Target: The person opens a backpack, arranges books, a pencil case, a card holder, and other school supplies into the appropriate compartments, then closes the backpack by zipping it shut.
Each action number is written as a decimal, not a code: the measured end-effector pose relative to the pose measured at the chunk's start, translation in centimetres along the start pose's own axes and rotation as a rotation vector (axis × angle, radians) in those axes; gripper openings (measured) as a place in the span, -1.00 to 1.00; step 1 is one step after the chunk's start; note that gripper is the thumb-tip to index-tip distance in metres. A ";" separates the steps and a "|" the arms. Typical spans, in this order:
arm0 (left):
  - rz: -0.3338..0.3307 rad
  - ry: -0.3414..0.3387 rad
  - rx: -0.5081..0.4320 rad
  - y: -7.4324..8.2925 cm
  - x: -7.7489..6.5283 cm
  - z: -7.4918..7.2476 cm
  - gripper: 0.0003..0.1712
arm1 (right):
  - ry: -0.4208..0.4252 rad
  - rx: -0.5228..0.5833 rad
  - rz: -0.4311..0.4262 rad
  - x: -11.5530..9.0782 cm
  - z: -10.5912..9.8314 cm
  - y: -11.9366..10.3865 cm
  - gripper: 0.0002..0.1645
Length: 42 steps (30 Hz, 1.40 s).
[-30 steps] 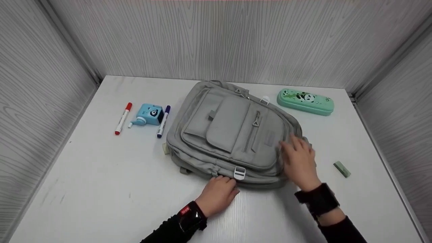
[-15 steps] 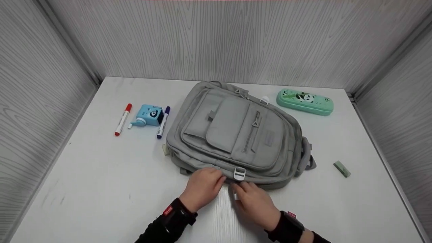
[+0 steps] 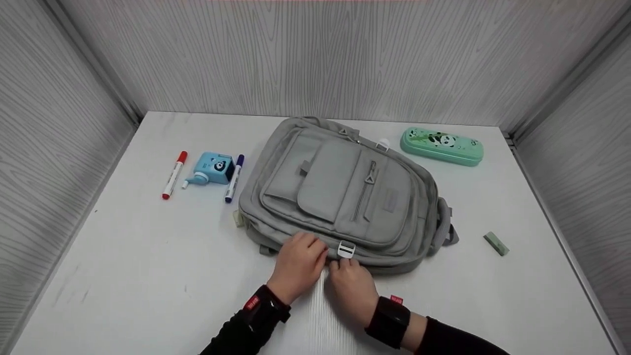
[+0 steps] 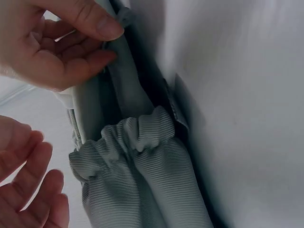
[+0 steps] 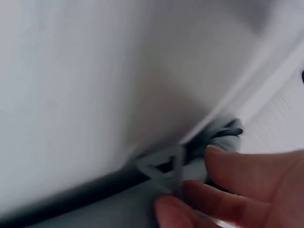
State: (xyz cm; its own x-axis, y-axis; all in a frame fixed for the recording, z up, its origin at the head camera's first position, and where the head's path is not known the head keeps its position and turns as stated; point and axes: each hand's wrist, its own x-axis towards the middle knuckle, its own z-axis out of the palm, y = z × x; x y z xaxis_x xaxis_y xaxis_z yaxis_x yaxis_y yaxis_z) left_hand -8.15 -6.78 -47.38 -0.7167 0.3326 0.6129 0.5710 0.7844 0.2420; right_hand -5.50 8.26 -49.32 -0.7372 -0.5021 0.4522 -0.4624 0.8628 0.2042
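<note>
A grey backpack (image 3: pixel 330 187) lies front up on the table. My left hand (image 3: pixel 298 264) bends over its near side, fingers curled at the edge and partly hidden from the head view. Beside it, under the white buckle (image 3: pixel 346 249), is my right hand (image 3: pixel 353 290). In the right wrist view that hand (image 5: pixel 242 190) pinches at a triangular zipper pull (image 5: pixel 176 164) on the bag's seam. Two hands show in the left wrist view, an upper hand (image 4: pixel 66 45) at the bag's edge and a lower one with bent fingers (image 4: pixel 35 171), above a gathered side pocket (image 4: pixel 128 156).
To the left lie a red marker (image 3: pixel 175 175), a blue crank pencil sharpener (image 3: pixel 214 168) and a dark blue marker (image 3: pixel 234 178). A green panda pencil case (image 3: pixel 441 146) stands behind at right. Nearer, a small green block (image 3: pixel 496 243) lies on the white table (image 3: pixel 148 276).
My right hand has come left from the bag's right end to the near edge below the buckle. My left hand has shifted slightly left and up along the edge.
</note>
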 end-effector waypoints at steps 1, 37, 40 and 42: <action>0.000 0.004 0.002 -0.1 0.1 0.1 -0.87 | 0.013 -0.016 0.003 0.1 0.2 -0.1 -0.82; 0.131 0.044 0.155 -1.0 -0.1 2.1 -0.77 | 0.078 0.368 0.203 -3.4 -2.7 9.2 -0.60; 0.132 0.035 0.164 -1.0 -0.1 2.1 -0.76 | -0.012 0.377 0.286 -3.9 -3.2 10.7 -0.62; 0.128 0.024 0.163 -1.1 -0.1 2.1 -0.77 | -0.056 0.382 0.337 -4.2 -3.5 11.8 -0.65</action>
State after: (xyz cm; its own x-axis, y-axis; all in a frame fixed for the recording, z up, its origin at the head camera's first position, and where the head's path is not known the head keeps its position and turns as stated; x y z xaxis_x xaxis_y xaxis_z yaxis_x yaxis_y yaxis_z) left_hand -9.52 -6.56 -49.23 -0.6314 0.4243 0.6491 0.5831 0.8115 0.0368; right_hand -6.14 20.72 -45.76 -0.8965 -0.2114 0.3894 -0.3342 0.8996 -0.2812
